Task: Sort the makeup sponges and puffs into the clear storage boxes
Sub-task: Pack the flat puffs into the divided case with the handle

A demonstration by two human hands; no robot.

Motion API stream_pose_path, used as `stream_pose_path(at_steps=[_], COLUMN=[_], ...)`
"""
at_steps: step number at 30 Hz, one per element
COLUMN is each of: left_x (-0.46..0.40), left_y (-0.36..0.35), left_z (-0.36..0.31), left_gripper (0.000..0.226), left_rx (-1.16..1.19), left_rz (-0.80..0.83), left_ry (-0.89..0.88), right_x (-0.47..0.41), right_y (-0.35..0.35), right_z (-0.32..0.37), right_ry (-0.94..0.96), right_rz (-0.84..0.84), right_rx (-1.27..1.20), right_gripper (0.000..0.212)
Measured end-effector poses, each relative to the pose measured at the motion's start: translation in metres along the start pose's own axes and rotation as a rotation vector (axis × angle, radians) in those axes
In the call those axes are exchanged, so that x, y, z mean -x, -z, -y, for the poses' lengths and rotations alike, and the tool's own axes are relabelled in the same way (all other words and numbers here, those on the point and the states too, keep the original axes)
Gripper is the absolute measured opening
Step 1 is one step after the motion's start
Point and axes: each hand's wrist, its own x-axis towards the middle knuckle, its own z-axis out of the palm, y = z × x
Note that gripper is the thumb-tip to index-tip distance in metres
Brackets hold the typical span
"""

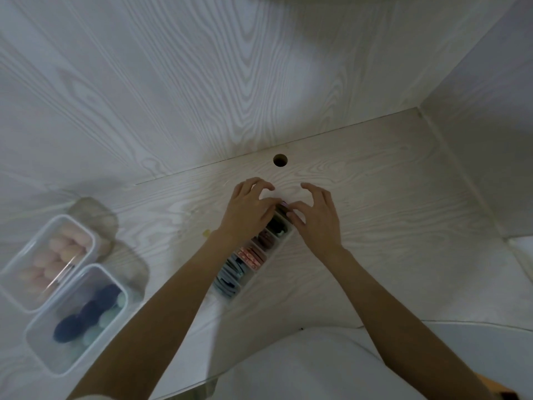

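Observation:
A long clear divided box (253, 256) lies in the middle of the desk, holding blue, red, brown and dark puffs in separate sections. Both hands hover over its far end. My left hand (248, 207) and my right hand (314, 217) meet with fingertips at a small purple puff (284, 204) in the farthest section; thumb and fingers pinch it from both sides. At the left stand two clear lidded boxes: one (47, 259) with pink and peach sponges, one (76, 319) with dark blue and pale green sponges.
The pale wood desk (375, 226) has a round cable hole (280, 160) just beyond my hands. A back panel and a right side wall (490, 140) close the desk in. A pale round pad (92, 215) lies behind the left boxes.

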Motion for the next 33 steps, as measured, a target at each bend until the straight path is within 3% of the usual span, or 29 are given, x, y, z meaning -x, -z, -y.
stream_pose_path(at_steps=[5, 9, 12, 15, 20, 25, 28, 33], left_x=[0.003, 0.010, 0.023, 0.041, 0.068, 0.072, 0.072, 0.073], left_y=[-0.001, 0.000, 0.010, 0.018, 0.023, 0.028, 0.037, 0.086], left_z=[-0.003, -0.005, -0.003, 0.010, 0.051, 0.071, 0.070, 0.037], left_gripper=[0.036, 0.034, 0.033, 0.039, 0.043, 0.045, 0.039, 0.029], left_rx=[-0.040, 0.091, 0.285, 0.375, 0.161, 0.206, 0.202, 0.248], left_rz=[0.110, 0.056, -0.114, -0.176, -0.050, 0.152, 0.248, -0.067], left_ry=[0.027, 0.080, 0.247, 0.443, 0.711, 0.938, 0.909, 0.774], right_x=[-0.012, -0.013, -0.014, -0.017, -0.020, -0.010, -0.002, 0.004], right_y=[0.000, 0.004, 0.005, 0.004, 0.006, 0.012, 0.017, 0.022], right_z=[0.007, 0.005, -0.001, -0.006, -0.003, 0.006, 0.011, 0.006], right_ry=[-0.018, -0.042, 0.078, 0.115, 0.073, -0.112, -0.196, -0.519], right_rz=[0.078, 0.084, 0.142, 0.238, 0.273, 0.296, 0.408, 0.340], right_rx=[0.107, 0.073, 0.037, 0.083, 0.111, -0.230, -0.361, -0.712], right_gripper=[0.008, 0.010, 0.019, 0.024, 0.017, 0.040, 0.052, 0.044])
